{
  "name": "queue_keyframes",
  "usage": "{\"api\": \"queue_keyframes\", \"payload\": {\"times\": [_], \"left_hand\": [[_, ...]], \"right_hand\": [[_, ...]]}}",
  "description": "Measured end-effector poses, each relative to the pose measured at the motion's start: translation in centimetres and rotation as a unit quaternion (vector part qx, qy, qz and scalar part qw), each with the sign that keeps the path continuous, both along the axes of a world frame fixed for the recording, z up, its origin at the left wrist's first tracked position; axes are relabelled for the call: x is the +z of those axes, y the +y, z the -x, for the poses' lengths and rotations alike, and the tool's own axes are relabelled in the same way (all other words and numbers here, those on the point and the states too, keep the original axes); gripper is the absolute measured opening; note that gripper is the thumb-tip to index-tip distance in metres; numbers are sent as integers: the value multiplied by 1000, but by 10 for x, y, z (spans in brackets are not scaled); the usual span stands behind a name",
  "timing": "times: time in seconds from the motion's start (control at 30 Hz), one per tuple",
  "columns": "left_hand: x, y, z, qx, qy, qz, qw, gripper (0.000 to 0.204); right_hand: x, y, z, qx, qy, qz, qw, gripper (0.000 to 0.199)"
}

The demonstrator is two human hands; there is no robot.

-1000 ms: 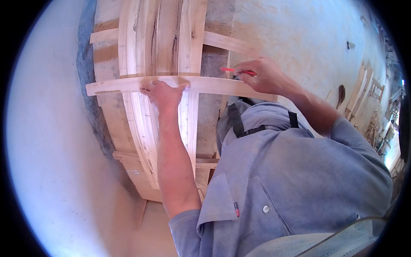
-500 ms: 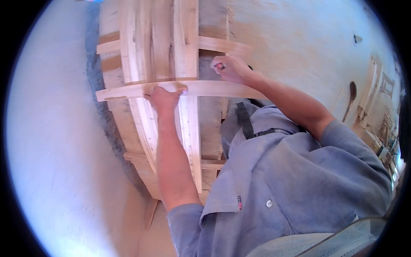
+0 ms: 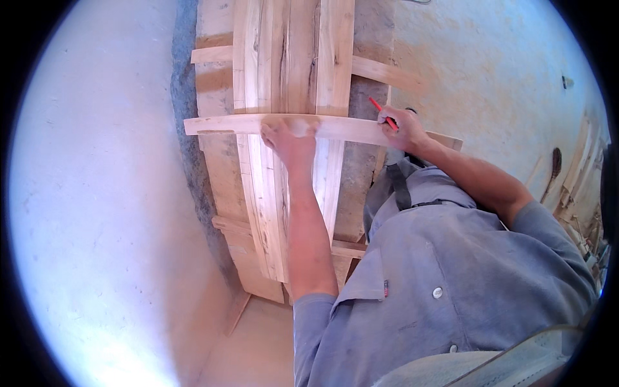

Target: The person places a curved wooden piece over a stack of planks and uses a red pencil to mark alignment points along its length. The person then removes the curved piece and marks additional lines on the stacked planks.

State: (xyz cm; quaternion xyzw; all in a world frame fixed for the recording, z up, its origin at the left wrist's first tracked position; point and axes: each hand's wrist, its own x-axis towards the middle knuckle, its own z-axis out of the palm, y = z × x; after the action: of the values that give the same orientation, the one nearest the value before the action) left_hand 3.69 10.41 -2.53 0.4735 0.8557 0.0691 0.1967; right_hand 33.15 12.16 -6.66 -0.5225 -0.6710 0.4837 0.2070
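Observation:
A pale wooden board (image 3: 216, 124) lies crosswise over several long wooden planks (image 3: 271, 71) laid side by side. My left hand (image 3: 293, 138) grips this crosswise board near its middle, fingers over it and thumb at its edge; the fingers are a little blurred. In my closed right hand (image 3: 406, 132) is a red pencil (image 3: 374, 104), its red shaft sticking out up and to the left. That hand is at the right part of the crosswise board, right of the planks; whether it touches the board I cannot tell.
Another wooden strip (image 3: 380, 69) crosses beneath the planks farther off, and a lower crosspiece (image 3: 348, 249) shows nearer me. A pale wall (image 3: 97, 161) rises on the left. On the far right lie a dark brush-like thing (image 3: 555, 169) and stacked wood pieces (image 3: 577, 164).
The view has shifted, moving the scene rightward in the picture. My right hand has come nearer me, down to the crosswise board, and the red pencil shows more plainly. My left hand stays on the board.

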Motion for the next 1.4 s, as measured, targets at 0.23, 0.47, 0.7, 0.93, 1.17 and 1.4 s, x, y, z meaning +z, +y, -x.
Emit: {"api": "queue_keyframes", "payload": {"times": [0.23,0.47,0.7,0.93,1.17,1.4], "left_hand": [[-13,24,95,274,4,-82,958,91],[-22,65,159,440,-273,-189,834,52],[-31,84,172,459,-313,-187,810,29],[-38,85,169,474,-326,-231,785,23],[-34,87,166,495,-328,-229,772,26],[-40,86,169,499,-336,-261,755,26]], "right_hand": [[-3,9,2,-24,23,-23,999,11],[2,23,14,-37,14,1,999,11],[3,26,20,-42,23,28,998,10],[6,31,24,-34,17,20,999,9],[3,33,22,-30,25,36,999,9],[4,35,22,-27,21,45,998,9]]}}
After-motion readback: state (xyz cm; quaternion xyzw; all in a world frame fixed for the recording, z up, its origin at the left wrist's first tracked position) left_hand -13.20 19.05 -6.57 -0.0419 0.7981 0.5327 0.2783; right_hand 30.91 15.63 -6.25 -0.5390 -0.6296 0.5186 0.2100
